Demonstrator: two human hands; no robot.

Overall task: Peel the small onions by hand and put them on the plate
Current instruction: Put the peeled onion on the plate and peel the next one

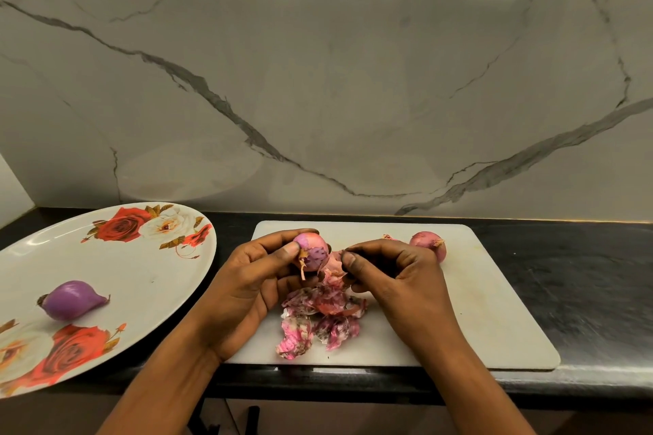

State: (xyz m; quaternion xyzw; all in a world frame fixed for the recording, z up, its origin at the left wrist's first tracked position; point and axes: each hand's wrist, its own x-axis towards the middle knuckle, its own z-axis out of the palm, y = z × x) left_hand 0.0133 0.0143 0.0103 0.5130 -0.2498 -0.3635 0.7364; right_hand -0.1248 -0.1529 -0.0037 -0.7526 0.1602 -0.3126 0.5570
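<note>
A: What lies largest to smallest?
B: Plate point(148, 279) at left, bearing one peeled onion point(72, 299); cutting board point(494, 311); heap of skins point(318, 320); unpeeled onion point(429, 244).
A: The hands?
B: Left hand point(247, 288) fingers grip a half-peeled onion point(312, 251); right hand point(395, 277) fingertips pinch its loose skin point(334, 267).

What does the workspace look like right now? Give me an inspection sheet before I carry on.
Surface: black stone counter with a white rectangular cutting board on it.
Job's things: one peeled purple onion lies on the white rose-patterned plate; a partly peeled onion is in hand; one unpeeled red onion waits at the board's far side.
Clutter: pile of pink onion skins on the board.
Grippers: left hand grips the partly peeled onion; right hand pinches a strip of skin.
Cables: nothing seen.
Surroundings: grey-veined marble backsplash.
</note>
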